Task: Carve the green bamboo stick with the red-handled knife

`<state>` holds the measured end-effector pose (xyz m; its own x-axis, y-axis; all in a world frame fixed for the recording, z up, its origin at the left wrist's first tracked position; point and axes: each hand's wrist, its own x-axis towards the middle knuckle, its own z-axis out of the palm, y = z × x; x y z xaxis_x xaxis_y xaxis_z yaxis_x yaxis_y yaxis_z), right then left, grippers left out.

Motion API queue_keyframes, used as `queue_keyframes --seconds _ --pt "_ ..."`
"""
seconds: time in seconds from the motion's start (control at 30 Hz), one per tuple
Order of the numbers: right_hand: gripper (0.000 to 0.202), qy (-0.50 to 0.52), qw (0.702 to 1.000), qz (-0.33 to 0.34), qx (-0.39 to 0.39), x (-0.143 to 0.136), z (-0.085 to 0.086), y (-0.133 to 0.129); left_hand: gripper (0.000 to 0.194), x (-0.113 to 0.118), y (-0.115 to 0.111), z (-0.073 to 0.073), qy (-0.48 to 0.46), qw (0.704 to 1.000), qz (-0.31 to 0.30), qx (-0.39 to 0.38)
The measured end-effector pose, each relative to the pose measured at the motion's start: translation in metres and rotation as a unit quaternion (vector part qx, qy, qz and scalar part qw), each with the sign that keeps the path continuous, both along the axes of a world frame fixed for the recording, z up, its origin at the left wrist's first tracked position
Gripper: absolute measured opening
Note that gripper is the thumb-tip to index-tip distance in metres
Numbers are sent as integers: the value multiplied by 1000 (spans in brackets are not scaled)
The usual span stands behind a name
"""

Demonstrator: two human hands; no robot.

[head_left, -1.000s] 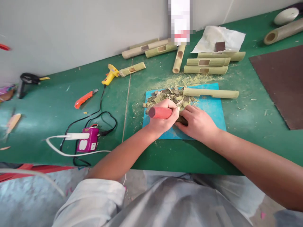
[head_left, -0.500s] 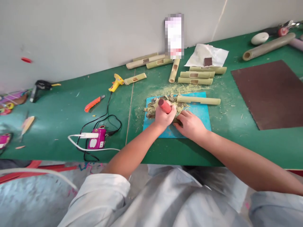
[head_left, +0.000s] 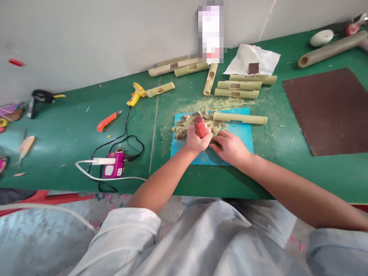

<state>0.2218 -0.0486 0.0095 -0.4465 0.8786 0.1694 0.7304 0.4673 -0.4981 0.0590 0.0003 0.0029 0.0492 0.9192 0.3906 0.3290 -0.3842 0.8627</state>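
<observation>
My left hand (head_left: 197, 138) is closed round the thick red handle of a tool (head_left: 199, 126), which stands nearly upright with its end pointing up; the working end is hidden. Beside it, my right hand (head_left: 231, 146) holds a short bamboo piece (head_left: 216, 142), mostly covered by the fingers. Both hands are close together above a blue mat (head_left: 241, 147). Bamboo chips and shavings (head_left: 184, 128) are heaped just beyond my left hand. A notched bamboo tube (head_left: 240, 118) lies across the far right part of the mat.
Several notched bamboo tubes (head_left: 236, 93) lie towards the wall, near a white paper sheet (head_left: 258, 57). On the left are a yellow glue gun (head_left: 136, 94), an orange cutter (head_left: 107, 121), a purple box (head_left: 114, 168) and cords. A brown sheet (head_left: 330, 111) lies right.
The view has shifted slightly, so the bench things sit a little higher or further left. Both hands keep their holds; the red handle looks a little more upright.
</observation>
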Motion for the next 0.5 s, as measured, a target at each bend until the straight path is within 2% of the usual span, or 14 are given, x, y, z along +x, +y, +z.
queue_keyframes --seconds 0.13,0.27,0.4,0.5 --pt "23 -3 1000 -2 2 -1 2 -3 48 -3 2 6 -32 999 24 -5" --pt "15 -3 1000 -10 10 -2 3 -5 52 -1 -3 14 -35 999 25 3" --pt "12 -1 1000 -17 14 -2 2 -3 53 -1 -11 14 -27 999 16 12" --pt "21 -3 1000 -21 15 -1 3 -2 55 -3 -13 10 -20 1000 8 17"
